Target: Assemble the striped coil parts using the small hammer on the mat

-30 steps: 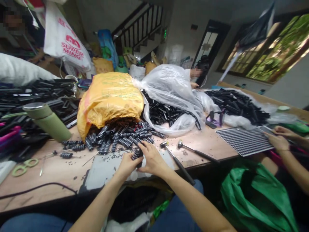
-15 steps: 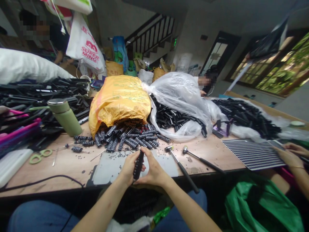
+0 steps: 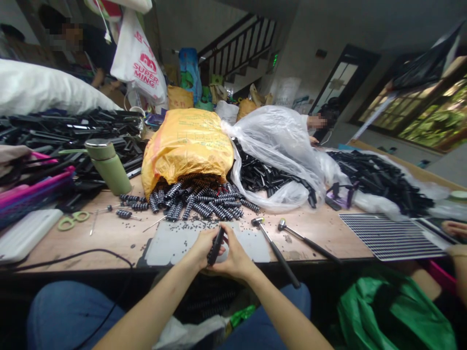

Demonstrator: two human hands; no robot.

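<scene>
Between both hands, over the front of a grey mat (image 3: 164,243), a short black bar with a bumpy side (image 3: 216,247) stands tilted. My left hand (image 3: 202,247) is closed round its left side. Thumb and fingers of my right hand (image 3: 235,255) grip its two ends. Just behind, a pile of black-and-white ribbed cylinders (image 3: 197,199) spills from a yellow bag (image 3: 189,141). Tiny dark bits lie scattered on the mat. To the right rest a hammer (image 3: 273,248) and a second hammer (image 3: 306,240), both with black handles.
Left are a green flask (image 3: 108,167), green-handled scissors (image 3: 73,221), a white box (image 3: 29,236) and a pink basket (image 3: 36,194). A clear plastic bag (image 3: 277,146) holds black pieces. At right a co-worker's hand (image 3: 456,228) is by a striped sheet (image 3: 386,236). A cable crosses the table's left front.
The view has shifted, so most things sit slightly farther right. Both hands keep hold of the black bar, which leans a little more. The co-worker's hands have moved right, off the striped sheet.
</scene>
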